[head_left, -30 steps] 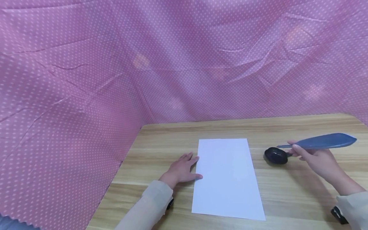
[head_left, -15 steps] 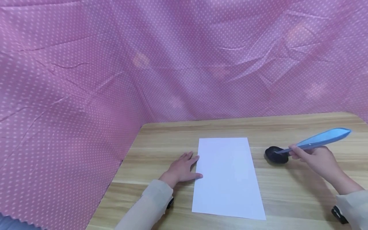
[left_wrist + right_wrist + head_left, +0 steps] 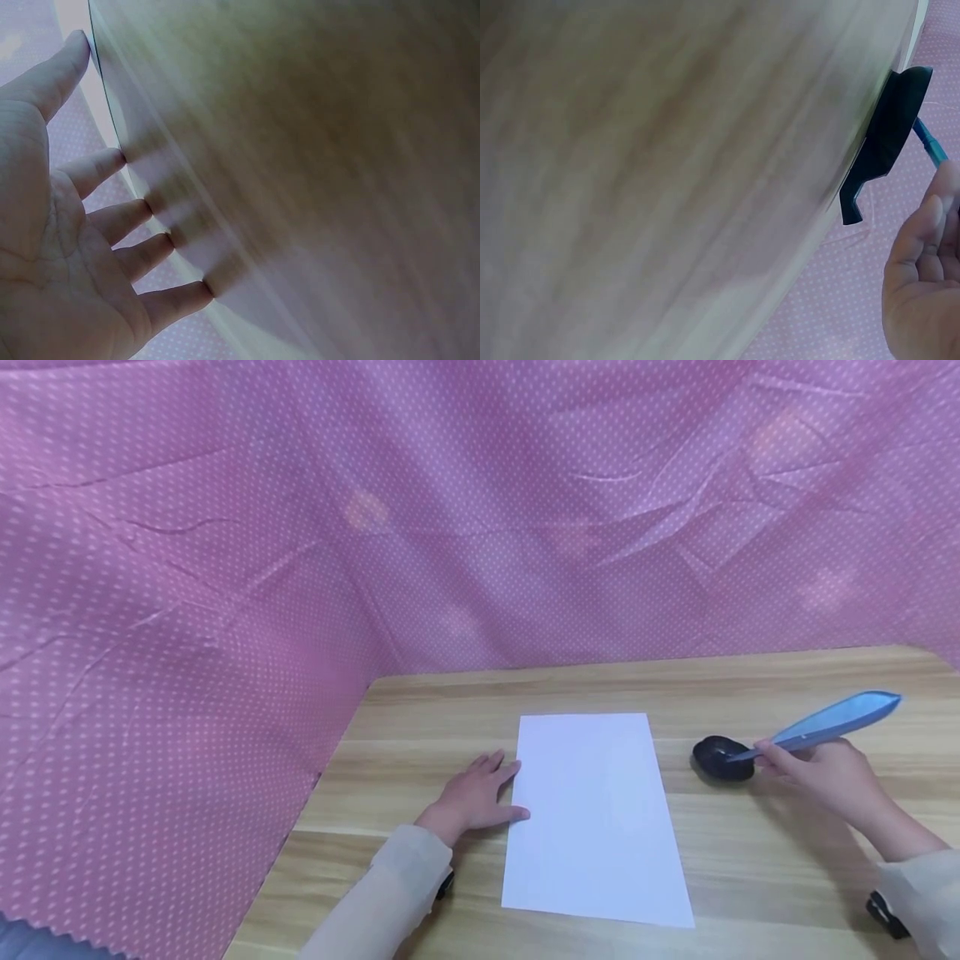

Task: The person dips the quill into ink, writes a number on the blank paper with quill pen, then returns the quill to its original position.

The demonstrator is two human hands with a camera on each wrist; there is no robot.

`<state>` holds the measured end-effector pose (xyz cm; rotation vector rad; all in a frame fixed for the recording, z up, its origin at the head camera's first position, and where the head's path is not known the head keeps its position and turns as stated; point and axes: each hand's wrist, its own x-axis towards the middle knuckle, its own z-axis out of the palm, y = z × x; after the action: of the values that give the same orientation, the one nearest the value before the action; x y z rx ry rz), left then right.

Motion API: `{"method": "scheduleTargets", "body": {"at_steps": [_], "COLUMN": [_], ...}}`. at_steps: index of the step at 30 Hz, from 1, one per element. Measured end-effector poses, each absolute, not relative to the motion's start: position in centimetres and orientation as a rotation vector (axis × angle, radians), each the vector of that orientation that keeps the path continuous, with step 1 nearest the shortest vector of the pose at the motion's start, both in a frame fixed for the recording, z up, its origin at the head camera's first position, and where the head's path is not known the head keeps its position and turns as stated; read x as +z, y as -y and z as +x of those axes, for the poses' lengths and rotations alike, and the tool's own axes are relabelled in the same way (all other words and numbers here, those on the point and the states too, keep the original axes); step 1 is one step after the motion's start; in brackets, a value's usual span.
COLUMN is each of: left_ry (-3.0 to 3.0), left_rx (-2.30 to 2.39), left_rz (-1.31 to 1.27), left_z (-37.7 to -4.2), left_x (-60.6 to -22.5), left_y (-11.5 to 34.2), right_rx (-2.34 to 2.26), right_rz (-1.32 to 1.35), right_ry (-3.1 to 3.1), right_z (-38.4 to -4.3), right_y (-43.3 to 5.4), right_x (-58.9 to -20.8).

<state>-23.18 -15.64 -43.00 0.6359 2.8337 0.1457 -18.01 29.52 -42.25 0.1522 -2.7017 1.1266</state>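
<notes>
One blue feather pen, pinched in the right hand, points into the black dish on the table. The left hand, fingers straight, touches the paper; only the left wrist view shows that hand's palm.

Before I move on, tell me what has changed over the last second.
The blue feather-shaped pen in the right-hand grip tilted: tip down toward the glossy black oval dish, broad end up and leftward. Nothing was grasped or released. The left-hand grip, white rectangular paper sheet and dish stayed put.
</notes>
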Motion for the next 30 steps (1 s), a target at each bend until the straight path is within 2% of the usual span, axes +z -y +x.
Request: {"method": "scheduleTargets", "body": {"at_steps": [30], "left_ry": [-2.835], "left_rx": [0.147], "left_rz": [0.635], "left_z": [-23.3], "left_x": [-43.2], "left_y": [15.7], "right_rx": [1.128], "right_rz": [0.184], "right_ry": [2.724], "right_z": [-18.1], "right_y": [-29.7], "right_x": [-41.2]}}
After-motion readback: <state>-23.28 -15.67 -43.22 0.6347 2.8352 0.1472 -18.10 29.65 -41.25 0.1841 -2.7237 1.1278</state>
